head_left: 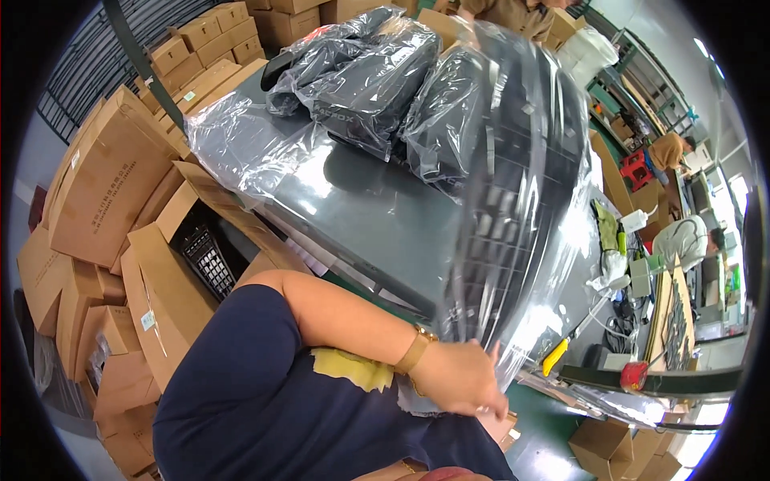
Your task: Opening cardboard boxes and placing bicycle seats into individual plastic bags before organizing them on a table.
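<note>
A long black slotted panel (501, 216) in a clear plastic bag stands tilted across the right part of the grey table, blurred by motion. At its lower end, close to my body, my left hand (461, 377) is closed on the clear plastic bag (525, 329); part of its grip is hidden. A gold-coloured watch or bracelet (419, 350) circles that wrist. I cannot make out my right hand. Farther back on the table (377, 220) lie several black parts (361, 96) wrapped in clear plastic.
Left of the table, an open carton (152, 280) holds another black slotted panel (210, 260). Stacked cartons (104, 184) fill the left side. A yellow-handled tool (555, 357), cables (622, 337) and a red object (634, 375) lie at right. Another person (513, 16) stands beyond the table.
</note>
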A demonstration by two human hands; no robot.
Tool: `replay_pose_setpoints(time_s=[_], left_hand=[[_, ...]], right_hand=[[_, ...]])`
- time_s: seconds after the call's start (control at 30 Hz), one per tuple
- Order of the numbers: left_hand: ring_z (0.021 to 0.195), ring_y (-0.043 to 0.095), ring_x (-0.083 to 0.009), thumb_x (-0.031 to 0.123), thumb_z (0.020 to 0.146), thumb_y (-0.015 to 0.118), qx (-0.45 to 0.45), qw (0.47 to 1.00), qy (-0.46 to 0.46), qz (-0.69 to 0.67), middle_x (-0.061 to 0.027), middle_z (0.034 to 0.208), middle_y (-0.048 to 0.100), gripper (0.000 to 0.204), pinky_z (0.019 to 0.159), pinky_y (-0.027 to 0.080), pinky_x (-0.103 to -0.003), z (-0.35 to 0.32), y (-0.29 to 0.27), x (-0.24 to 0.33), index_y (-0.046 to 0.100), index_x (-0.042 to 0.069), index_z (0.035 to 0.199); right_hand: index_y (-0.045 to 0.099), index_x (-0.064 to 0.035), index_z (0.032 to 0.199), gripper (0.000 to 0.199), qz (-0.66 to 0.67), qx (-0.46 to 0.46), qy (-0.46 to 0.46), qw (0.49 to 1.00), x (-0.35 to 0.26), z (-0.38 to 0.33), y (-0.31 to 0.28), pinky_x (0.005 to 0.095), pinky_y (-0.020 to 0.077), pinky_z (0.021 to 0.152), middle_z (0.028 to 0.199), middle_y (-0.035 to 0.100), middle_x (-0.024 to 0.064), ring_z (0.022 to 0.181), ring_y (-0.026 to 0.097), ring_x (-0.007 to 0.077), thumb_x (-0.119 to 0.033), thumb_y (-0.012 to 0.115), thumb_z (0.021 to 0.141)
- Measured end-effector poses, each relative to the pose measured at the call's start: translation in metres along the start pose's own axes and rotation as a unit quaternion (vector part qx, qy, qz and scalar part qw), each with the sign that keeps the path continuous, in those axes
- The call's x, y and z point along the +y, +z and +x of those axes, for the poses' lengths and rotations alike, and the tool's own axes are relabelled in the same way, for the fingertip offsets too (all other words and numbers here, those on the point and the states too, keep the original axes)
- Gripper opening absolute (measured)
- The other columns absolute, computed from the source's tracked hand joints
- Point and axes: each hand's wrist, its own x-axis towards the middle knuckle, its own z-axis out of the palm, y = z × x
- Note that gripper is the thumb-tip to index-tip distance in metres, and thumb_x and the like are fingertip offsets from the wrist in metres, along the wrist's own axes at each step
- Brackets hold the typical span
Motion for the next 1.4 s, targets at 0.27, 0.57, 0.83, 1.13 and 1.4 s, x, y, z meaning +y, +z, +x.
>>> replay_pose_setpoints(time_s=[0.27,0.57,0.83,1.13,1.4], left_hand=[[0.08,0.062,-0.0259,0.019,0.084,0.056,0.193,0.915,-0.232,0.267,-0.0078,0.089,0.063,0.032,0.066,0.049,-0.04,-0.034,-0.021,-0.097,0.054,0.012,0.115],[0.079,0.063,-0.0309,0.023,0.083,0.059,0.313,0.712,-0.626,0.049,-0.0121,0.084,0.066,0.028,0.068,0.049,-0.042,-0.27,0.059,-0.054,0.06,0.011,0.108],[0.065,0.06,-0.0114,0.015,0.085,0.059,0.685,0.376,-0.617,-0.092,-0.0056,0.073,0.063,0.019,0.057,0.047,-0.03,-0.484,0.144,-0.034,0.061,0.007,0.102],[0.102,0.059,-0.0305,0.031,0.084,0.06,0.454,0.205,-0.859,-0.122,-0.015,0.112,0.061,0.034,0.085,0.048,-0.041,-0.732,0.173,-0.154,0.059,0.006,0.108],[0.101,0.059,-0.0276,0.034,0.076,0.071,0.329,0.283,-0.901,0.025,-0.0112,0.107,0.059,0.04,0.079,0.051,-0.04,-0.795,0.185,-0.215,0.058,0.007,0.103]], right_hand=[[0.038,-0.0044,0.136,0.054,0.01,0.072,-0.105,0.992,-0.052,0.165,0.073,0.0315,0.0528,0.078,0.115,0.055,0.0108,0.097,0.059,0.021,0.0,0.054,0.084],[0.044,0.0009,0.12,0.043,0.167,0.002,0.079,0.983,-0.01,0.291,0.125,0.0415,0.0495,0.089,0.12,0.05,0.0193,0.104,0.055,0.0319,-0.025,0.06,0.09],[0.054,0.0002,0.105,0.028,-0.206,-0.012,0.143,0.968,0.058,0.181,0.244,0.0273,0.0516,0.064,0.089,0.06,0.0097,0.073,0.058,0.0138,-0.021,0.06,0.089],[0.058,0.0022,0.085,0.013,-0.551,-0.141,0.042,0.822,0.138,0.175,0.386,0.026,0.0449,0.038,0.057,0.056,0.009,0.042,0.053,0.0136,-0.011,0.058,0.088],[0.048,-0.0037,0.078,0.024,-0.541,-0.134,-0.025,0.83,0.135,0.175,0.387,0.0244,0.0373,0.027,0.046,0.045,0.0044,0.031,0.042,0.0119,-0.022,0.052,0.094]])
